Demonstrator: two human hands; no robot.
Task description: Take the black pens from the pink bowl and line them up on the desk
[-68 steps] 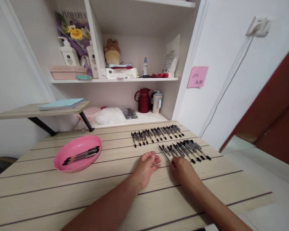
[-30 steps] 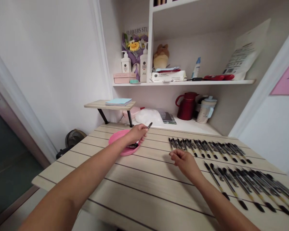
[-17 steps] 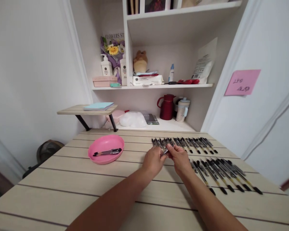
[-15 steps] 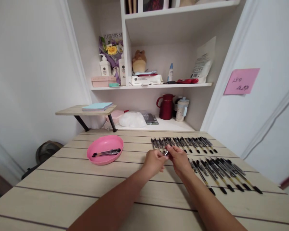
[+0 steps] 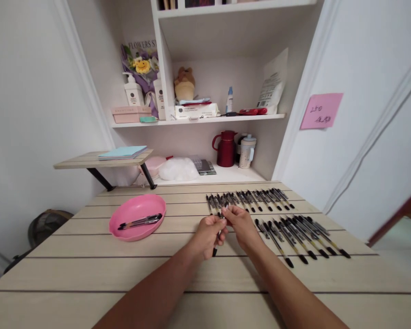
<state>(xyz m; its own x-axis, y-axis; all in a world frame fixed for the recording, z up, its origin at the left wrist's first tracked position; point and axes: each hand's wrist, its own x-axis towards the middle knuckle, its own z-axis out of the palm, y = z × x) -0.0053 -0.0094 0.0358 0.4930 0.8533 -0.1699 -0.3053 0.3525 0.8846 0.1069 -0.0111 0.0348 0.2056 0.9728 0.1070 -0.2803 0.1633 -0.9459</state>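
Observation:
In front of me my left hand (image 5: 209, 234) is closed around a pen; the pen's black end (image 5: 214, 252) sticks out below the fingers. My right hand (image 5: 239, 222) touches it and pinches the pen's upper part, where a dark piece shows at the fingertips. Most of the pen's middle is hidden by the fingers. Just behind the hands lies a back row of disassembled-looking pens (image 5: 260, 199), and a front row of pens (image 5: 299, 235) lies right of my right hand. The pink bowl (image 5: 137, 233) on the left holds several pens (image 5: 140, 221).
A small raised stand (image 5: 85, 160) with blue paper (image 5: 123, 152) stands at the table's back left. Behind the table, a shelf holds a red jug (image 5: 226, 148), a pale cup (image 5: 247, 151) and a white plastic bag (image 5: 178, 169). A pink note (image 5: 322, 111) is on the right wall.
The view has shifted, so the scene sits further left. The pen between my hands has turned more upright, and its black end now shows beneath my left hand.

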